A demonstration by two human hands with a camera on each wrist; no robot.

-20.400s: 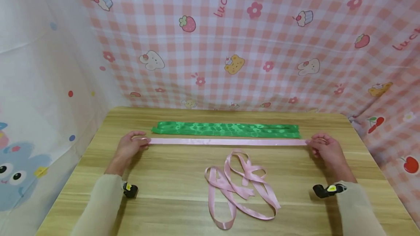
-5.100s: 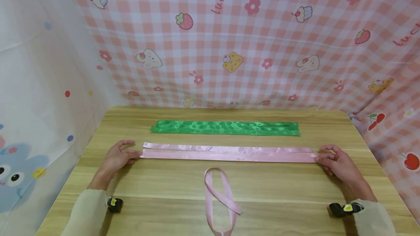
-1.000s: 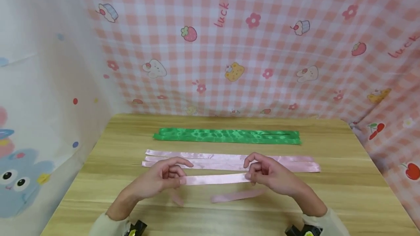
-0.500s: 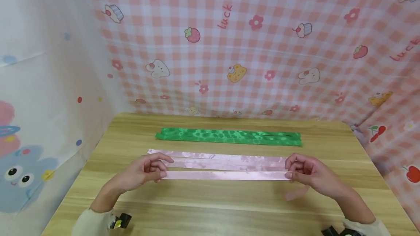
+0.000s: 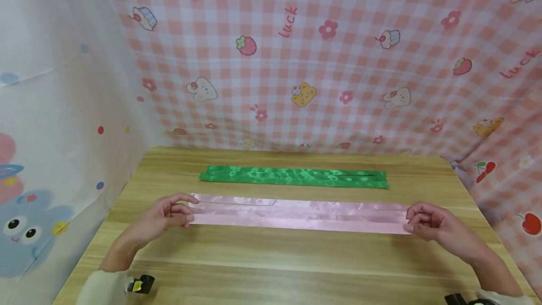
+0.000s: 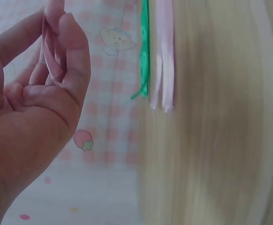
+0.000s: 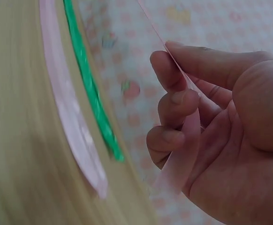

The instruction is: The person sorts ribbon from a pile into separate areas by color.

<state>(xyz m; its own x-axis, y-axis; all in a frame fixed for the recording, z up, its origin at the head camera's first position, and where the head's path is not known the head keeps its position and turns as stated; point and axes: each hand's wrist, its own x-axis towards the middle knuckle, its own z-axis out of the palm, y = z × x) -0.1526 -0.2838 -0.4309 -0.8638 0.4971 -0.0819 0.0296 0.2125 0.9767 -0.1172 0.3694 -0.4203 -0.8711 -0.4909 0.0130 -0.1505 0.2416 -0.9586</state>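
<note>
A pink satin ribbon (image 5: pixel 296 226) is stretched taut between my two hands in the head view. My left hand (image 5: pixel 154 220) pinches its left end between thumb and fingers; in the left wrist view a bit of the ribbon (image 6: pixel 52 56) shows among the fingers. At the right end, my right hand (image 5: pixel 442 227) pinches it, and in the right wrist view a ribbon tail (image 7: pixel 189 150) hangs down past the palm. Held above the table, the ribbon overlaps the view of flat pink ribbon strips (image 5: pixel 262 201) lying side by side. Their lower edge is partly hidden.
Green satin ribbon strips (image 5: pixel 292 176) lie flat behind the pink ones, near the back of the wooden table (image 5: pixel 271 272). A pink checked cloth (image 5: pixel 271 60) hangs behind the table, and a white printed cloth (image 5: pixel 55 107) at the left.
Over the last second my hands have spread apart, pulling the ribbon out straight. Earlier, loose pink ribbon lay at the table's front; it is gone from there, and more pink strips lie flat.
</note>
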